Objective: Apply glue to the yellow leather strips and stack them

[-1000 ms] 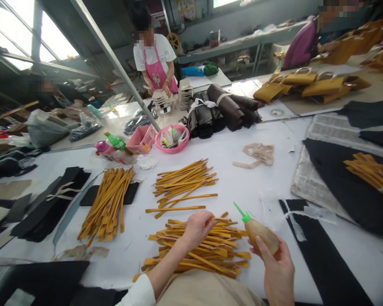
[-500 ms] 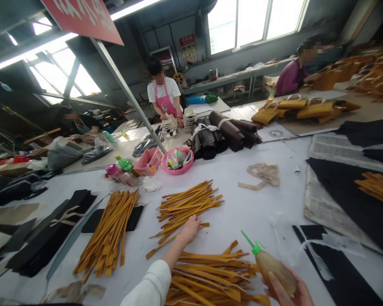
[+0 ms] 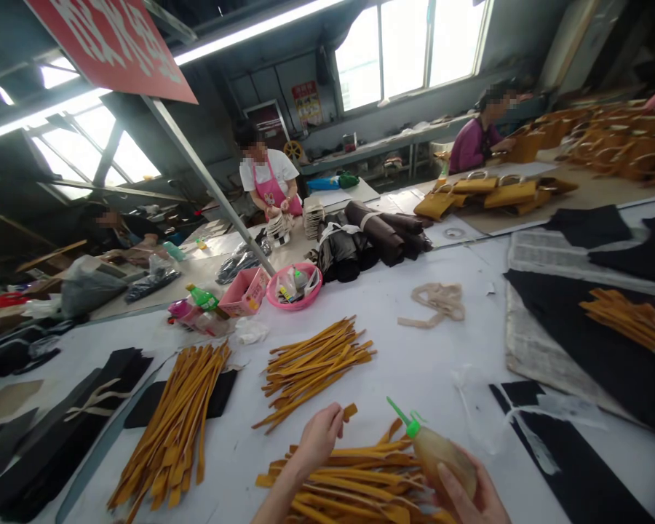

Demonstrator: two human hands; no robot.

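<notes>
My left hand (image 3: 321,438) pinches a tan leather strap, and the strap's flat tip (image 3: 350,412) sticks out past my fingers. It hovers just above the near pile of tan straps (image 3: 360,477). A squeeze bottle (image 3: 442,453) with a green nozzle and yellowish-brown contents is gripped in my right hand (image 3: 477,495). Its nozzle points up and left, towards the strap's tip but apart from it. Beyond my left hand lies another loose bunch of straps (image 3: 319,360). A third bunch (image 3: 169,422) rests to the left, partly over a black piece (image 3: 221,393).
Black strips tied with a band (image 3: 87,415) lie at far left. A pink basket (image 3: 295,302), pink box (image 3: 244,291) and green bottle (image 3: 201,297) stand ahead by a metal post (image 3: 207,178). A beige ribbon (image 3: 437,302) lies beyond the squeeze bottle. Co-workers sit or stand across the tables.
My left hand has drawn back from the middle bunch, bringing a strap over the near pile. My right hand with the squeeze bottle has come left, nearer to it. The view has shifted slightly.
</notes>
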